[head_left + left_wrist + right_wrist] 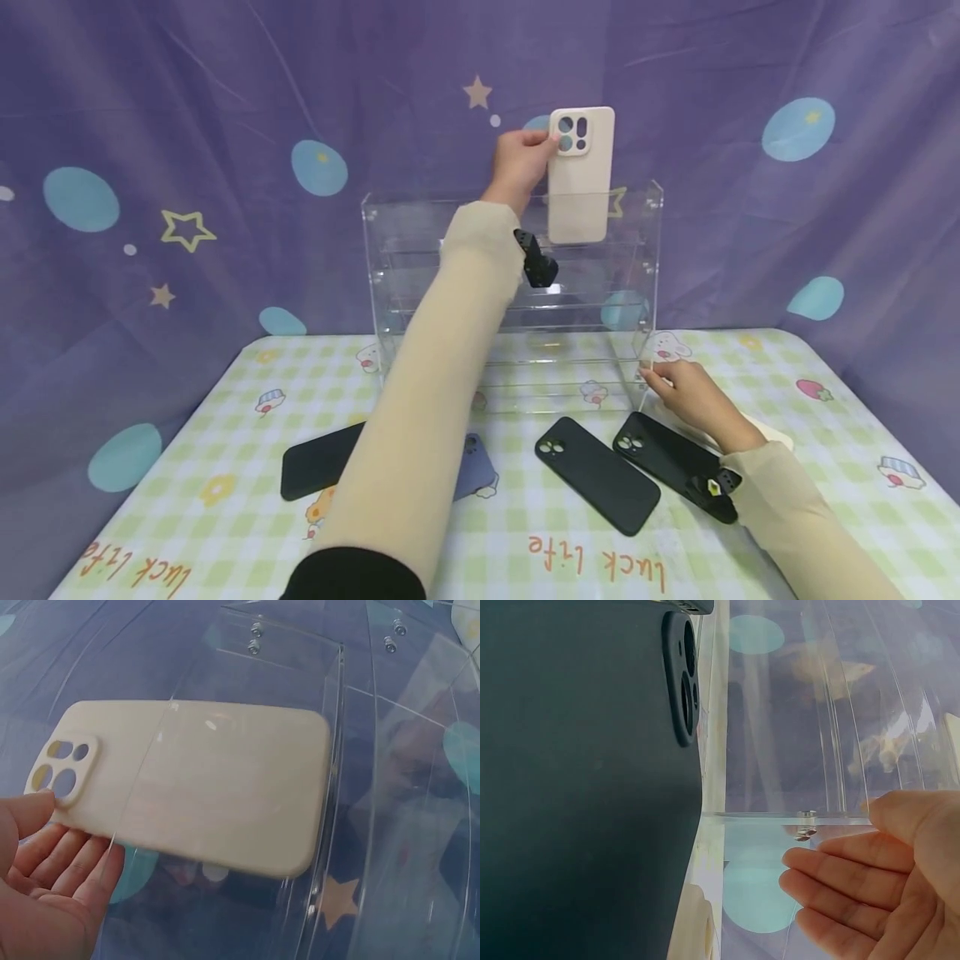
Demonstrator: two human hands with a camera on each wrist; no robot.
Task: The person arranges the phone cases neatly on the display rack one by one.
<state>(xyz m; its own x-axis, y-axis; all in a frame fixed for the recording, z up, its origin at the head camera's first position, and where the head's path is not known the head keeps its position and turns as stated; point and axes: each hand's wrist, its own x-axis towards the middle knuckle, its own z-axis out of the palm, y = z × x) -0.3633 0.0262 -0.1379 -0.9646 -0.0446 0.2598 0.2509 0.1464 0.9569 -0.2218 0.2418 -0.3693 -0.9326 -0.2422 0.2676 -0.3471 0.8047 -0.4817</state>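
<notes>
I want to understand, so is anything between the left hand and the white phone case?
Nothing visible: the left hand holds the white phone case at one edge. The clear rack overlaps just its lower part.

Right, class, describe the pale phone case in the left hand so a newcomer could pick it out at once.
Find the clear rack standing on the checked tablecloth. At its top, right of centre in the head view, the left hand pinches a cream phone case beside its camera cutouts. Unlike the dark cases lying flat on the tablecloth, this one is pale and held upright.
</notes>
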